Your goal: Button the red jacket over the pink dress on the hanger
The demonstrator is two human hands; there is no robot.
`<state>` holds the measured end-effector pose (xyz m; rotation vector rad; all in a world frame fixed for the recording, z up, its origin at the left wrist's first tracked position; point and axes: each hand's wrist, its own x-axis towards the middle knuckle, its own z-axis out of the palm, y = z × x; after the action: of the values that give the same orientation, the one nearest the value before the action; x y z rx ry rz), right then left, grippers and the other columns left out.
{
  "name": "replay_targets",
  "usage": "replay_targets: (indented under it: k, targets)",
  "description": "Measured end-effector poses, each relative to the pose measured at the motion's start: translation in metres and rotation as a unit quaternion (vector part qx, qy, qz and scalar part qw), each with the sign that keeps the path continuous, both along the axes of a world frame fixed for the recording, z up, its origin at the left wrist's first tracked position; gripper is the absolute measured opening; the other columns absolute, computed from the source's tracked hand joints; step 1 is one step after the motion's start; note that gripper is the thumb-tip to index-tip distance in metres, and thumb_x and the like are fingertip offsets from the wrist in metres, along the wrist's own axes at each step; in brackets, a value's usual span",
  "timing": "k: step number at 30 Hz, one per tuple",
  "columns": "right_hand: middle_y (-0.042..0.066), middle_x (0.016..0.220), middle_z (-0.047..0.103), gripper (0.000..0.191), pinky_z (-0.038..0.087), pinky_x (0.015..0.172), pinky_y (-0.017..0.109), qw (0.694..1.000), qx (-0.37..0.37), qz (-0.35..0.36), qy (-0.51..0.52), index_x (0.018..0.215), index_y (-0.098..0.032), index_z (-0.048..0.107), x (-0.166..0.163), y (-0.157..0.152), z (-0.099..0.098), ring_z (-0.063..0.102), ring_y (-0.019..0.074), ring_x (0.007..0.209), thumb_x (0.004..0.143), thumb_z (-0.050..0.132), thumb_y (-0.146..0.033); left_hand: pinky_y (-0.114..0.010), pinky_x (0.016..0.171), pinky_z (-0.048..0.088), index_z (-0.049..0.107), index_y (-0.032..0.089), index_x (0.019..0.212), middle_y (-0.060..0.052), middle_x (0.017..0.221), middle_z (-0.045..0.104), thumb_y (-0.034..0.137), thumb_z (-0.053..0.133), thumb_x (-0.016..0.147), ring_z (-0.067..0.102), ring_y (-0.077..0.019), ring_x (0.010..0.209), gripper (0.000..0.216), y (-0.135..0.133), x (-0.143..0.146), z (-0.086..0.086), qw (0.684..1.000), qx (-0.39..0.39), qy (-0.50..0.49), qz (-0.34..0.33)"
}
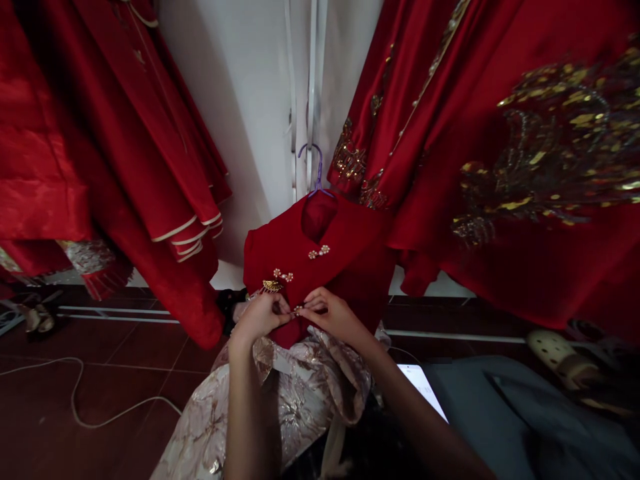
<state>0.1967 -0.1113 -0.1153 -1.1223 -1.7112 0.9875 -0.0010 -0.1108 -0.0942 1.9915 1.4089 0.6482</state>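
Observation:
A dark red garment (340,257) with a stand-up collar hangs on a purple hanger (316,167) against the white wall. Pearl-and-gold button clasps (319,252) run down its front flap, along with a gold fan-shaped brooch (271,286). My left hand (260,315) and my right hand (333,315) meet at the lowest clasp (298,309), fingers pinched on it from both sides. Below them a pale floral brocade cloth (300,393) lies bunched under my forearms.
Long red robes (125,153) hang at the left, and red robes with gold sequin embroidery (525,160) at the right. A white cable (75,393) trails over the dark red floor. A lit screen (425,390) and a grey cloth (500,413) lie at the lower right.

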Motion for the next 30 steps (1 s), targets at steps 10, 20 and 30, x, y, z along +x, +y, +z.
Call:
replay_targets:
  k: [10, 20, 30]
  targets:
    - [0.002, 0.076, 0.065, 0.023, 0.052, 0.064, 0.027, 1.0, -0.011, 0.01, -0.005, 0.085, -0.018, 0.055, -0.005, 0.0, -0.003, 0.063, 0.0135, 0.072, 0.068, 0.069, -0.028, -0.022, 0.06, 0.041, 0.059, 0.016, 0.071, -0.001, 0.071, 0.065, 0.029, 0.065, 0.069, 0.057, -0.0123, 0.064, 0.014, 0.002, 0.004, 0.003, 0.999, 0.032, -0.005, -0.02]
    - [0.001, 0.074, 0.062, 0.026, 0.05, 0.071, 0.029, 0.995, -0.063, 0.058, 0.043, 0.083, -0.017, 0.054, 0.004, 0.007, 0.003, 0.061, 0.0132, 0.072, 0.067, 0.07, -0.028, -0.023, 0.069, 0.045, 0.058, 0.014, 0.105, -0.003, 0.083, 0.064, 0.046, 0.062, 0.075, 0.059, -0.0138, 0.076, 0.044, 0.012, 0.015, -0.007, 0.965, 0.023, -0.254, 0.058]
    - [-0.001, 0.075, 0.057, 0.032, 0.046, 0.07, 0.028, 0.971, -0.122, 0.203, 0.021, 0.079, -0.018, 0.05, 0.027, -0.001, 0.032, 0.056, 0.0109, 0.069, 0.065, 0.074, -0.033, -0.02, 0.061, 0.047, 0.067, 0.013, 0.089, -0.007, 0.077, 0.07, 0.049, 0.063, 0.074, 0.065, -0.0118, 0.069, 0.039, 0.038, 0.054, -0.021, 0.765, -0.121, -0.595, 0.215]
